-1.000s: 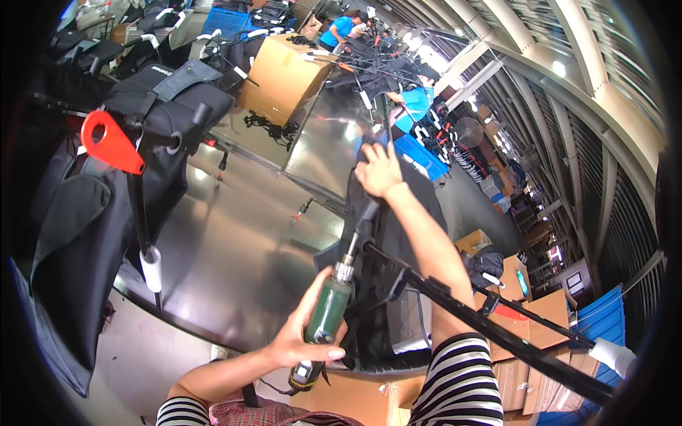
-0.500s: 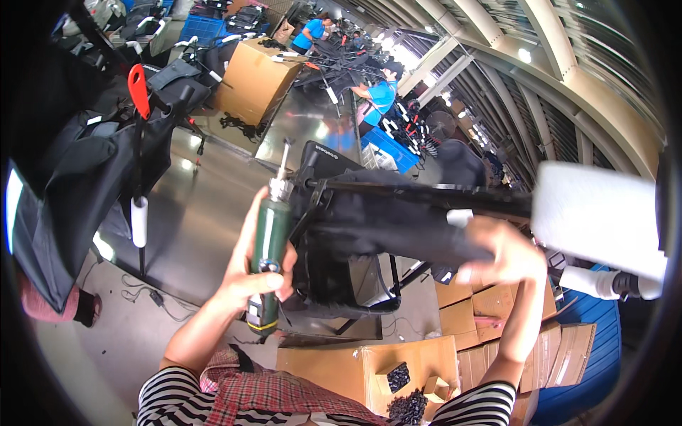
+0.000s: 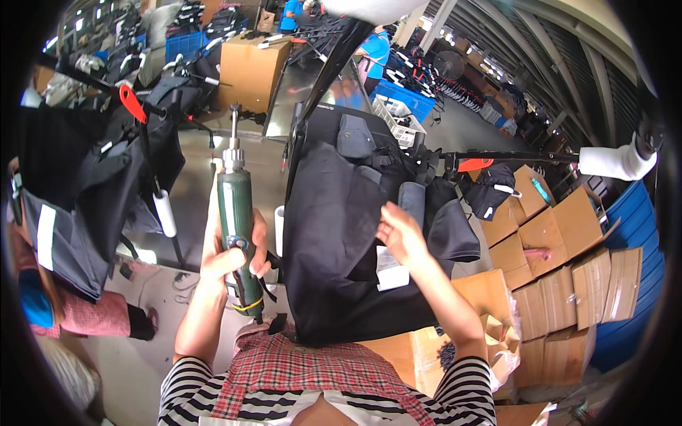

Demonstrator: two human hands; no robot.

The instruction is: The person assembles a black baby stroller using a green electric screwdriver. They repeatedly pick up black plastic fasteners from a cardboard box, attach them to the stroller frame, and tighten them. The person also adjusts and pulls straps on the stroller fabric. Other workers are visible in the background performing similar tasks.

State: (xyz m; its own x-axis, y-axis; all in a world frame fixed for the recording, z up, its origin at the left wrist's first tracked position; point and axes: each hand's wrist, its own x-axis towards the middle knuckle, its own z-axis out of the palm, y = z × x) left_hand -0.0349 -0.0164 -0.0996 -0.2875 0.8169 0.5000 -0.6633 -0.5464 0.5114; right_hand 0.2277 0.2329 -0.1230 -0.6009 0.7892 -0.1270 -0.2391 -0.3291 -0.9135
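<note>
My left hand [image 3: 231, 259] is wrapped round a green electric screwdriver [image 3: 236, 202], its silver chuck and bit pointing up. In front of me stands a stroller frame with a black fabric seat [image 3: 323, 234], which fills the space between my hands. My right hand [image 3: 403, 238] is over this fabric, fingers loosely bent and somewhat apart; whether the tips touch the cloth is unclear. A white label [image 3: 391, 270] hangs just below that hand. Dark padded straps [image 3: 412, 202] lie on the seat beyond it. A black frame tube [image 3: 327, 74] rises past the seat's far left side.
Another black stroller [image 3: 117, 192] with a red lever stands at left, a person's pink-clad leg beside it. Metal worktable [image 3: 195, 160] lies behind. Cardboard boxes [image 3: 561, 231] and a blue bin [image 3: 629, 263] are at right. A white-wrapped handle [image 3: 614, 162] juts out there. Co-workers in blue stand far off.
The stroller's fabric and frame have swung round, and its seat now faces me. My right hand has moved left over the cloth. The screwdriver has shifted left, still in my left hand.
</note>
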